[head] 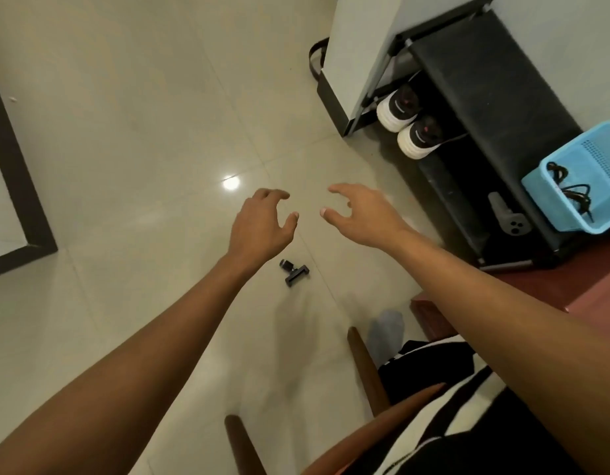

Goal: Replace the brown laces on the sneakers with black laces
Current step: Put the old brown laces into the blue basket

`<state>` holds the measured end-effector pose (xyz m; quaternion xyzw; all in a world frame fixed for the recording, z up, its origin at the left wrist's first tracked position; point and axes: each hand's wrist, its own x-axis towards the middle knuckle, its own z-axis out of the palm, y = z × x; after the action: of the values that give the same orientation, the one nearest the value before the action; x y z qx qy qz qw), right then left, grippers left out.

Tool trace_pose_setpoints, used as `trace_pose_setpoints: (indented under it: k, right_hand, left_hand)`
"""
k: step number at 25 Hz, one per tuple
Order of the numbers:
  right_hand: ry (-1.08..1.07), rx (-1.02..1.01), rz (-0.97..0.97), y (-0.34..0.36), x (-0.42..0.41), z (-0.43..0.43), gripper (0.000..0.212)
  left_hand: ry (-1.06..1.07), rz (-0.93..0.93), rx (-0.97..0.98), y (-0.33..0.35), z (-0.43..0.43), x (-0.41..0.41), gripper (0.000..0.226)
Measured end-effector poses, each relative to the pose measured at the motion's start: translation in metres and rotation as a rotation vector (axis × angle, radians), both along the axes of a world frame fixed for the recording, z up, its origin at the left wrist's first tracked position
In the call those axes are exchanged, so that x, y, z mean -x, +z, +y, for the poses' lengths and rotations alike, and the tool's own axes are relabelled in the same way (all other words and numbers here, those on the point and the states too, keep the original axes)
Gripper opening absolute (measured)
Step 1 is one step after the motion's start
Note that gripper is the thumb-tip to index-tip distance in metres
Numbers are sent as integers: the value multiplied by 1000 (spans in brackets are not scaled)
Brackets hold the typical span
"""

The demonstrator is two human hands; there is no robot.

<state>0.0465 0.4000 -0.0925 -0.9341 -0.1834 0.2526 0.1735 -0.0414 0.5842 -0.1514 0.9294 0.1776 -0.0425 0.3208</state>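
Both hands, left [262, 221] and right [362, 214], are held out over the floor [125, 132] with fingers loosely spread, nothing grasped. The sneakers [409, 121] are seen on the shoe rack [485, 97], and black laces [571, 190] lie in the blue basket [550, 197].

A home entryway: tiled floor [132, 138], black shoe rack [485, 84] holding sneakers [409, 125] by the wall.

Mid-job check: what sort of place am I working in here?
Probably a home entryway: a black shoe rack holds white-soled sneakers, a blue basket with black laces sits on top, and the floor is glossy tile.
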Motion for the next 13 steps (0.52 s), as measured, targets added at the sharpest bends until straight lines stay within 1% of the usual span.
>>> trace_pose_setpoints:
  k: [3,6,8,11,13]
  right_hand:
    - [-8,94,281,-74,1,2,58]
    - [29,188,434,-129,3,4,57]
    - [60,228,489,-154,6,6,58]
    - [73,250,535,-188,7,10,58]
    - [72,250,547,-209,10,13,58]
  left_hand:
    - [62,273,169,-84,-14,22,50]
    - [151,469,270,-142,-30,35,50]
    - [220,514,280,-165,-39,36,47]
    - [324,533,273,-187,-49,23,36]
    - [349,549,268,-199,-55,18,34]
